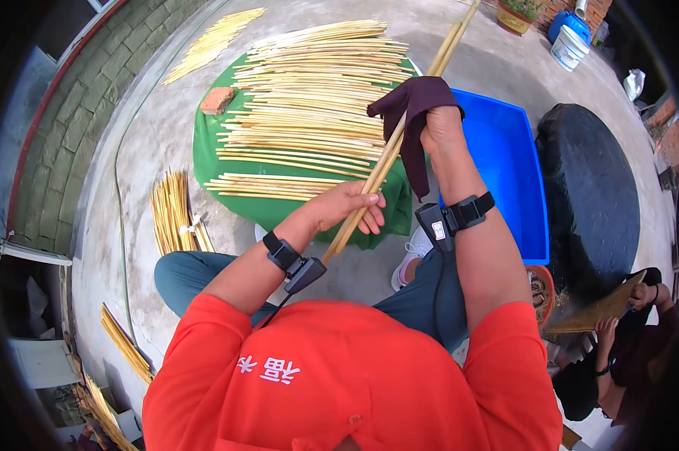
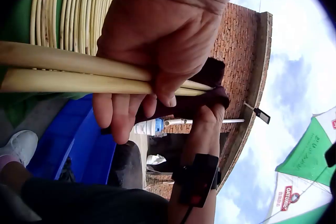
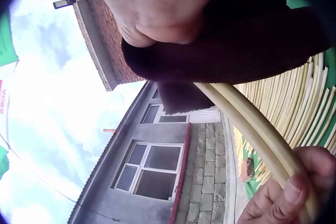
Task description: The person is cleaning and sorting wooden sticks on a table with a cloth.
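Note:
Two long pale peeled sticks point(image 1: 383, 161) run side by side, slanting up and away in the head view. My left hand point(image 1: 341, 207) holds their near part, the thumb point(image 2: 169, 88) laid across them and the fingers beneath. Further along, my right hand point(image 1: 443, 131) grips a dark purple cloth point(image 1: 413, 113) folded around the sticks. That hand's fingers are mostly hidden by the cloth point(image 3: 231, 45) in the right wrist view. Beyond both hands, many similar sticks point(image 1: 317, 90) lie in rows on a green cover point(image 1: 208, 158).
A blue tub point(image 1: 497, 143) stands right of my right forearm, beside a black covered round shape point(image 1: 591, 188). A brick point(image 1: 217, 101) sits on the green cover's left side. Bundled sticks point(image 1: 172, 214) stand near my left knee. Another person's hands point(image 1: 607, 328) hold a board at lower right.

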`<act>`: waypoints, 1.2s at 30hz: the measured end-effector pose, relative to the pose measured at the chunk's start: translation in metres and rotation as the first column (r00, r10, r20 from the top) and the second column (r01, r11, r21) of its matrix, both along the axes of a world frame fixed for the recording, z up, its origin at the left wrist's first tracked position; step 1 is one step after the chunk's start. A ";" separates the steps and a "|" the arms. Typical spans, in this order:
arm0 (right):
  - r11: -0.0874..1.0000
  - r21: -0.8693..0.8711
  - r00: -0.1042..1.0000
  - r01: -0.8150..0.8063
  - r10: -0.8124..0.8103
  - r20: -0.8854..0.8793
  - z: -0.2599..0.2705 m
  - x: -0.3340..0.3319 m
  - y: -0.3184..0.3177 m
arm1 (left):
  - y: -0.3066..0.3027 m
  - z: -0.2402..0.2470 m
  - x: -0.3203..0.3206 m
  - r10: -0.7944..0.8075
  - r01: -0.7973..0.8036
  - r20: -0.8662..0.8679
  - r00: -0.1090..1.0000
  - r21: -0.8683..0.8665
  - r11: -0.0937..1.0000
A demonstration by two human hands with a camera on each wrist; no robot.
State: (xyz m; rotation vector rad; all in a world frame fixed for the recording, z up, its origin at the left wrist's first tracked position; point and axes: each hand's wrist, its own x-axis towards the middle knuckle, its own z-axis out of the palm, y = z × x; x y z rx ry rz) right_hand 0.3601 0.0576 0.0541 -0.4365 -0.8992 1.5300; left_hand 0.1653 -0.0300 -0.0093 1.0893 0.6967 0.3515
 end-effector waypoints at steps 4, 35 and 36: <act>0.989 -0.095 0.986 0.112 -0.123 -0.114 0.016 0.010 -0.003 | -0.014 0.000 -0.004 0.093 -0.094 0.027 0.995 0.021 0.995; 0.957 -0.025 0.945 0.291 -0.291 -0.148 -0.014 -0.018 -0.012 | -0.008 0.016 0.003 0.695 -0.030 -0.277 0.663 0.918 0.395; 0.966 0.013 0.951 0.258 -0.252 -0.177 -0.005 -0.009 -0.014 | -0.010 0.014 0.000 0.682 -0.016 -0.300 0.667 0.909 0.416</act>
